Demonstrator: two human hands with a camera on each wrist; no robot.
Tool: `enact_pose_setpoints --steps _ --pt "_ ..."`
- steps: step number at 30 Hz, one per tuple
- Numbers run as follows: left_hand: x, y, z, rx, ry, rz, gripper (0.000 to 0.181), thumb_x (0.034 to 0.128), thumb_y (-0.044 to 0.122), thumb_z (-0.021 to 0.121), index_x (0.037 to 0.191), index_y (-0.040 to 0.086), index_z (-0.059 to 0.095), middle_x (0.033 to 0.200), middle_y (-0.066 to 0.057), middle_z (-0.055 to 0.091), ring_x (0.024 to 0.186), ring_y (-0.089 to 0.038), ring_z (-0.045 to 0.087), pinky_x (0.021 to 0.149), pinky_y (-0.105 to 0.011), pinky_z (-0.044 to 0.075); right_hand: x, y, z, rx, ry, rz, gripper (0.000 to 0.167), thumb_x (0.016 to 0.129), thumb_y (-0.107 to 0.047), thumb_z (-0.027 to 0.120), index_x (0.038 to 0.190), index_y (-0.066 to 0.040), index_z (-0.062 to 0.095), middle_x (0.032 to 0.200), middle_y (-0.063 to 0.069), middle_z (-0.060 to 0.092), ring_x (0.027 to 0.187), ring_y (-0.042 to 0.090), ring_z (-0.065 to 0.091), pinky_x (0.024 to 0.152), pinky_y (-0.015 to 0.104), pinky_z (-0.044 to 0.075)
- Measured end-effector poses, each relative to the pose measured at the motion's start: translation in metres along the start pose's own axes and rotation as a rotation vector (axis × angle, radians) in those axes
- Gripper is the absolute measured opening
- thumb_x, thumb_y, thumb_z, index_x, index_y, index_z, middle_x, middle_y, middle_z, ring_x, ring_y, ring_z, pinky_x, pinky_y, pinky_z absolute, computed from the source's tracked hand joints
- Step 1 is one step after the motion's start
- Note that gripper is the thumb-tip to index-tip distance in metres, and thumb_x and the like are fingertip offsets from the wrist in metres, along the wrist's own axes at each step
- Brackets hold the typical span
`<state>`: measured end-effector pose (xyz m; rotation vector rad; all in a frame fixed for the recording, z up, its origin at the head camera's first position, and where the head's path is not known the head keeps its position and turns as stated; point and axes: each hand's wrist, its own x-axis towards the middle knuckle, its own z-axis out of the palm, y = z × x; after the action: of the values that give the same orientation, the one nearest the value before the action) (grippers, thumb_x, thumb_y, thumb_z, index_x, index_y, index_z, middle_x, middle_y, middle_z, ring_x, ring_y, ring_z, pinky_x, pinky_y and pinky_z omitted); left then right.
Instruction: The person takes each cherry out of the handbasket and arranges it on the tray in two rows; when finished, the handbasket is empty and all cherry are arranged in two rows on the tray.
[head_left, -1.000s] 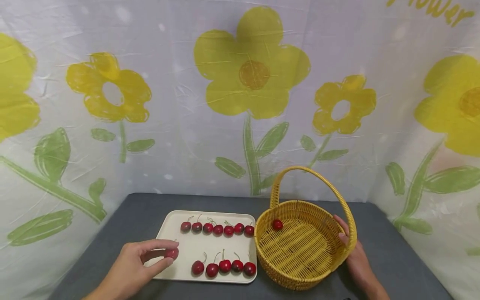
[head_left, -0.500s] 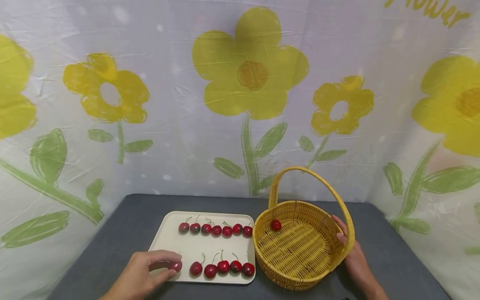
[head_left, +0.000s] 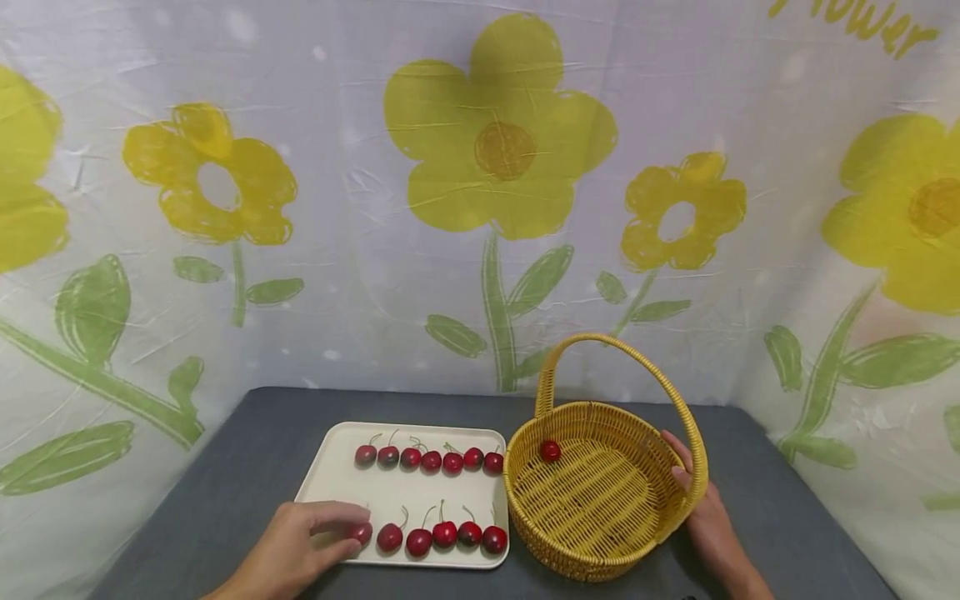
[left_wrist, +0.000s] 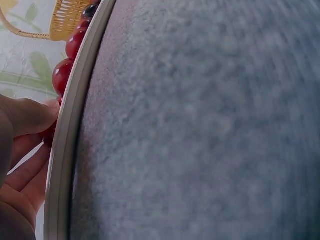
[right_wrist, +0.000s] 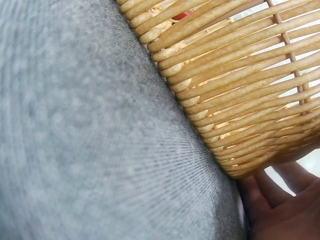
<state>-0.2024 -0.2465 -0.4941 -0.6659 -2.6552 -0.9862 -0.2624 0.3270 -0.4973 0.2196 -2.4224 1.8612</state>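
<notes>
My left hand (head_left: 292, 546) pinches a dark red cherry (head_left: 363, 533) between thumb and fingers at the left end of the tray's near row. In the left wrist view that cherry (left_wrist: 48, 134) is mostly covered by the thumb and the tray edge. The cream tray (head_left: 397, 493) carries a near row and a far row of several stemmed cherries. My right hand (head_left: 711, 521) holds the right side of the yellow woven basket (head_left: 551, 546), thumb over the rim. One loose cherry (head_left: 551, 451) lies inside the basket. In the right wrist view the basket wall (right_wrist: 240, 100) hides part of the fingers.
A dark grey cloth-covered table (head_left: 247, 450) bears the tray and basket, which stand side by side. The basket's tall arched handle (head_left: 637, 354) rises over its opening. Behind hangs a curtain (head_left: 337, 250) printed with yellow flowers.
My left hand has brought the pinched cherry down and to the right, from over the tray's left edge to the near row's left end. The right hand still holds the basket.
</notes>
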Motion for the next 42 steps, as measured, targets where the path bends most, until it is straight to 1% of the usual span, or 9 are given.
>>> enact_pose_setpoints --steps 6,11,21,24,28,30,36,40,42 --pt "0.005 0.005 -0.001 -0.055 -0.082 -0.059 0.027 0.0859 0.028 0.095 0.112 0.025 0.086 0.105 0.016 0.083 0.105 0.001 0.074 0.09 -0.031 0.066 0.0 0.001 0.0 -0.011 0.009 -0.013 0.056 0.122 -0.035 0.033 0.176 -0.022 0.026 0.161 -0.006 0.048 0.132 -0.009 0.058 0.098 0.013 0.051" --pt "0.007 0.007 -0.001 -0.053 -0.113 -0.077 0.027 0.0862 0.03 0.095 0.112 0.027 0.086 0.105 0.018 0.082 0.106 0.001 0.074 0.09 -0.032 0.065 0.001 0.001 0.0 -0.011 0.018 -0.024 0.055 0.122 -0.033 0.034 0.175 -0.02 0.028 0.157 -0.013 0.05 0.13 -0.009 0.058 0.097 0.013 0.051" --pt "0.008 0.007 0.003 -0.055 -0.077 -0.008 0.026 0.0863 0.026 0.095 0.111 0.025 0.086 0.106 0.017 0.082 0.105 0.001 0.074 0.091 -0.031 0.065 0.003 0.005 -0.001 -0.024 0.041 -0.017 0.056 0.122 -0.033 0.035 0.175 -0.017 0.029 0.153 -0.018 0.051 0.129 -0.01 0.058 0.096 0.012 0.051" --pt "0.008 0.008 0.003 -0.053 -0.085 -0.02 0.026 0.0864 0.026 0.095 0.111 0.027 0.086 0.105 0.018 0.082 0.106 0.001 0.074 0.092 -0.031 0.065 0.003 0.004 -0.001 -0.029 0.043 -0.014 0.056 0.122 -0.032 0.036 0.175 -0.016 0.029 0.156 -0.013 0.05 0.129 -0.011 0.057 0.096 0.011 0.05" --pt "0.007 0.01 0.001 -0.06 -0.103 -0.046 0.028 0.0859 0.026 0.095 0.112 0.027 0.086 0.106 0.018 0.082 0.106 0.001 0.073 0.092 -0.03 0.064 0.004 0.003 0.0 -0.016 0.032 0.004 0.056 0.122 -0.034 0.036 0.175 -0.019 0.028 0.163 -0.001 0.044 0.13 -0.013 0.055 0.096 0.01 0.049" --pt "0.006 0.011 -0.001 -0.072 -0.102 -0.055 0.029 0.0858 0.025 0.095 0.114 0.024 0.086 0.108 0.014 0.083 0.107 -0.001 0.074 0.092 -0.03 0.065 0.004 0.003 0.0 -0.003 0.027 0.007 0.056 0.122 -0.034 0.036 0.175 -0.02 0.027 0.165 0.001 0.042 0.13 -0.013 0.055 0.097 0.011 0.05" --pt "0.012 0.017 -0.018 -0.192 -0.099 -0.119 0.035 0.0928 0.029 0.09 0.124 0.014 0.083 0.121 -0.002 0.083 0.111 -0.017 0.079 0.092 -0.037 0.067 0.004 0.005 0.0 0.018 0.02 0.004 0.056 0.122 -0.033 0.036 0.175 -0.02 0.027 0.158 -0.012 0.047 0.13 -0.01 0.057 0.097 0.012 0.051" --pt "0.024 0.027 -0.03 -0.356 -0.079 -0.111 0.037 0.0982 0.025 0.085 0.131 0.01 0.079 0.129 -0.01 0.08 0.116 -0.014 0.078 0.097 -0.031 0.064 0.002 0.003 0.001 0.016 0.013 0.022 0.057 0.122 -0.037 0.035 0.176 -0.022 0.024 0.164 -0.002 0.045 0.131 -0.009 0.057 0.098 0.012 0.051" --pt "0.033 0.035 -0.033 -0.451 -0.096 -0.106 0.037 0.1004 0.022 0.082 0.135 0.008 0.077 0.132 -0.012 0.079 0.117 -0.011 0.077 0.099 -0.025 0.062 0.001 0.001 0.001 0.008 0.009 0.034 0.058 0.122 -0.039 0.034 0.176 -0.022 0.023 0.168 0.006 0.039 0.131 -0.011 0.056 0.098 0.012 0.05"
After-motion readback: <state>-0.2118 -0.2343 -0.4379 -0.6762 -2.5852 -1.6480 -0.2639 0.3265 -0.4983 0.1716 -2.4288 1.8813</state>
